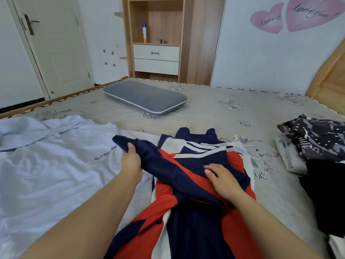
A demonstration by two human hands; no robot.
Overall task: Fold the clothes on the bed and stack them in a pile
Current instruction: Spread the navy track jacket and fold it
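A navy, red and white jacket [196,186] lies spread lengthwise on the bed in front of me. My left hand [130,161] grips its navy sleeve near the cuff and holds it out to the left, slightly lifted. My right hand [222,178] rests flat with straight fingers on the jacket's chest. A pale blue shirt [52,165] with dark lettering lies crumpled at the left. At the right edge sits a pile of clothes [315,146]: a dark patterned piece on top of a light grey one, with a black garment [326,195] beside it.
A grey pillow [144,97] lies at the far side of the patterned mattress [214,109]. Beyond the bed stand a wooden shelf unit with white drawers [156,58] and a white door [56,49]. A wooden headboard [330,79] rises at the right.
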